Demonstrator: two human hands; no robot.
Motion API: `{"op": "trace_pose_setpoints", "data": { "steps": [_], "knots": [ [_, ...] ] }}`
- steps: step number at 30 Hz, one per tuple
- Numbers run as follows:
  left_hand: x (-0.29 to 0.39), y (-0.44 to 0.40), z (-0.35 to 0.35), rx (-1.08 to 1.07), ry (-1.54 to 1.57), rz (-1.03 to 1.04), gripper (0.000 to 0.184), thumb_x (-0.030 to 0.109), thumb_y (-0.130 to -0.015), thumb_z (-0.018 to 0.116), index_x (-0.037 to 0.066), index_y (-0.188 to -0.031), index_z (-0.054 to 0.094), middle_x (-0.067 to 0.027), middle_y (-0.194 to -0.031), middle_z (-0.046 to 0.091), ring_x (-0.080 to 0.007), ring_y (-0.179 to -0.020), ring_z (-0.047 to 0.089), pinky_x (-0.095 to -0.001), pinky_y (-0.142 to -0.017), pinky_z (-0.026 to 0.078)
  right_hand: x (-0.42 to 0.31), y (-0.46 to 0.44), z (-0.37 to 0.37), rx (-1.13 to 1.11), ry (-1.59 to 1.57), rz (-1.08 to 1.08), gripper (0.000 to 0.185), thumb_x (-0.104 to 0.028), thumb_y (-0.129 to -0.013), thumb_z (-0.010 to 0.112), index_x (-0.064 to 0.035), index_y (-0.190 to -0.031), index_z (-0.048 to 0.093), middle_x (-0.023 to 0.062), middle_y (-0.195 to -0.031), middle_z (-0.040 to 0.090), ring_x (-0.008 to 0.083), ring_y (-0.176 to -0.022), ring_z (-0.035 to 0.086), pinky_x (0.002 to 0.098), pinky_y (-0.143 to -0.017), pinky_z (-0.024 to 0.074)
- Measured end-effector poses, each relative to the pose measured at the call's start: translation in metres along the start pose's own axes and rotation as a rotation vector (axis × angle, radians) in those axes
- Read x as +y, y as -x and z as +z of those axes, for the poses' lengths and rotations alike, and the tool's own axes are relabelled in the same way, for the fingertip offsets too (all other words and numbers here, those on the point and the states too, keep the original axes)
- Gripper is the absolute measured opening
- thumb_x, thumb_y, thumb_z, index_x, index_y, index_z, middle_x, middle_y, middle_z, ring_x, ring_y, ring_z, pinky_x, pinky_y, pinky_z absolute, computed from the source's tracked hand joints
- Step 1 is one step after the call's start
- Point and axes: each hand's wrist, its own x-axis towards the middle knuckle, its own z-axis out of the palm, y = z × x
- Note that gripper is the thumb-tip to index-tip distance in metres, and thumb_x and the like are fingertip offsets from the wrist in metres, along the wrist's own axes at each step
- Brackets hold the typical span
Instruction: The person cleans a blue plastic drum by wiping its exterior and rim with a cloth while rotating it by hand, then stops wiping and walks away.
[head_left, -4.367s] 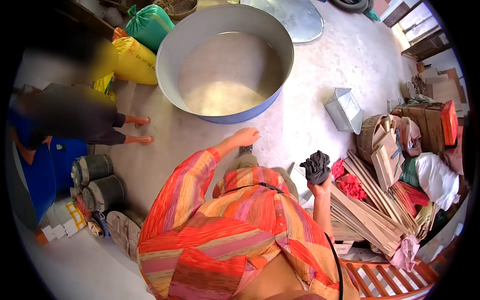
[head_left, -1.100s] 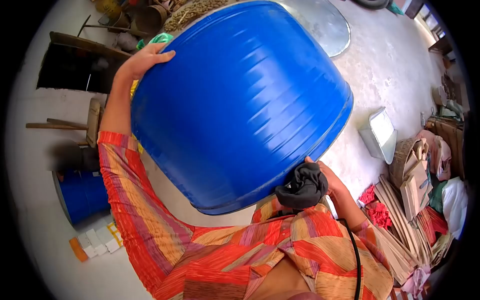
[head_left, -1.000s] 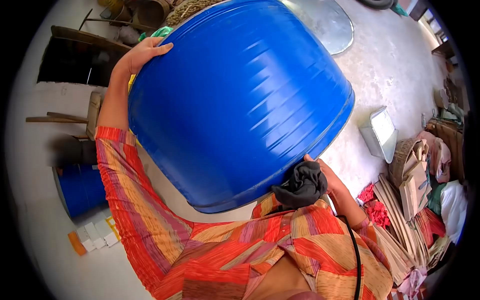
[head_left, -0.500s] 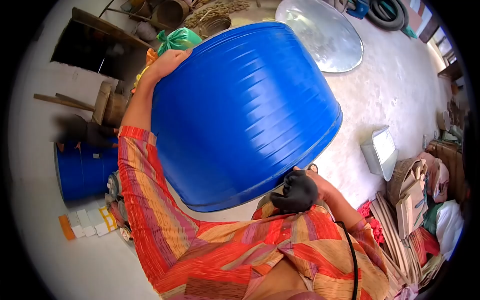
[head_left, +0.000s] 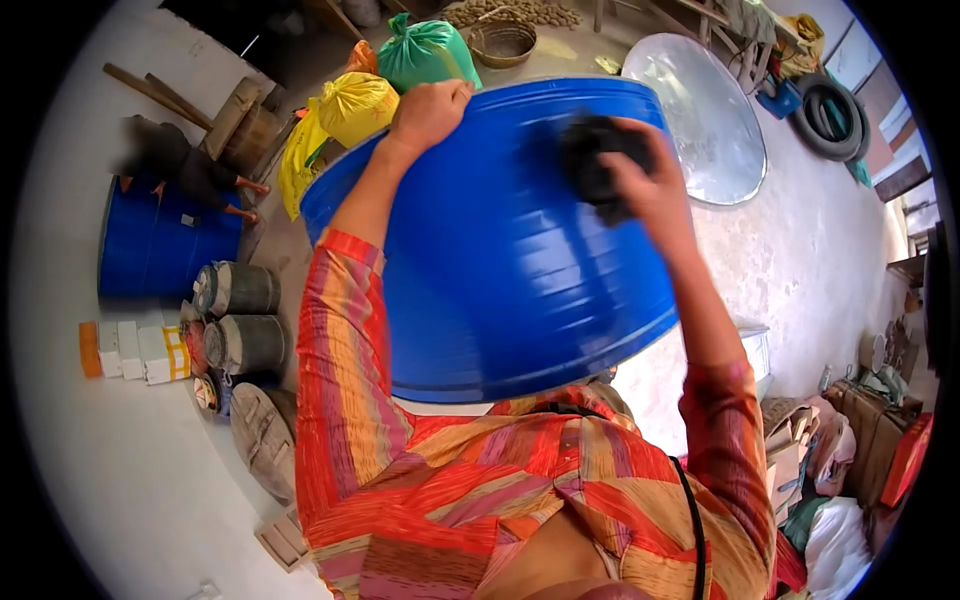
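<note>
A large blue tub (head_left: pixel 470 270) is tipped on its side in front of my body, its outer wall facing me. My left hand (head_left: pixel 430 115) grips its upper left rim, fingers curled over the edge. My right hand (head_left: pixel 650 180) is wrapped round a bunched black cloth (head_left: pixel 600 165), which lies against the upper right of the blue wall. Hand and cloth are slightly blurred. The inside of the tub is hidden.
A person (head_left: pixel 175 165) leans over another blue drum (head_left: pixel 165 240) at the left. Yellow (head_left: pixel 355 105) and green sacks (head_left: pixel 425 55) stand behind the tub. A round metal sheet (head_left: pixel 695 115) lies at the back right, near black tyres (head_left: pixel 830 120). Dark canisters (head_left: pixel 245 343) are at the left.
The tub, upright on the floor at first, is now tipped up. My right hand has moved with the cloth from the lower rim up onto the outer wall. My left hand stays on the rim.
</note>
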Motion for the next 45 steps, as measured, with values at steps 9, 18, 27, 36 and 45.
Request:
{"op": "trace_pose_setpoints", "data": {
  "steps": [9,18,27,36,45],
  "knots": [
    [-0.003,0.021,0.002,0.001,-0.036,0.048,0.034,0.033,-0.096,0.048,0.007,-0.080,0.062,-0.0220,-0.074,0.063,-0.0445,-0.070,0.060,-0.0527,-0.062,0.047,0.036,-0.004,0.103,-0.314,0.630,-0.656,0.034,-0.025,-0.061,0.074,-0.0180,-0.095,0.070,0.0081,-0.116,0.059,0.0293,-0.114,0.053,0.0476,-0.099,0.0406],
    [-0.010,0.017,-0.023,0.051,-0.087,0.046,0.023,0.028,-0.092,0.057,0.008,-0.083,0.066,-0.0193,-0.071,0.062,-0.0391,-0.066,0.061,-0.0458,-0.057,0.048,0.273,-0.170,-0.088,0.262,0.184,0.384,0.036,-0.029,-0.078,0.062,0.0011,-0.095,0.069,0.0195,-0.091,0.070,0.0304,-0.084,0.068,0.0363,-0.079,0.0516],
    [-0.057,0.044,-0.049,0.002,-0.169,-0.096,0.021,0.016,-0.091,0.057,0.001,-0.077,0.058,-0.0199,-0.062,0.051,-0.0377,-0.056,0.055,-0.0400,-0.052,0.041,0.080,-0.097,0.061,-0.176,0.376,-0.633,0.021,-0.023,-0.058,0.069,-0.0130,-0.077,0.068,0.0057,-0.095,0.064,0.0281,-0.089,0.060,0.0432,-0.075,0.0466],
    [-0.049,0.058,-0.055,-0.040,-0.206,-0.145,0.024,0.015,-0.094,0.055,0.000,-0.074,0.054,-0.0203,-0.062,0.049,-0.0393,-0.056,0.053,-0.0407,-0.050,0.039,0.137,-0.119,0.022,-0.142,0.357,-0.528,0.027,-0.020,-0.064,0.067,-0.0111,-0.089,0.070,0.0095,-0.095,0.066,0.0279,-0.094,0.063,0.0409,-0.081,0.0496],
    [-0.044,0.052,-0.051,-0.024,-0.221,-0.125,0.028,0.018,-0.094,0.058,0.001,-0.072,0.053,-0.0195,-0.061,0.047,-0.0369,-0.054,0.051,-0.0392,-0.050,0.038,0.142,-0.128,0.002,-0.138,0.503,-0.504,0.025,-0.023,-0.069,0.070,-0.0128,-0.092,0.070,0.0062,-0.107,0.064,0.0290,-0.101,0.059,0.0384,-0.083,0.0494]
  ]
}}
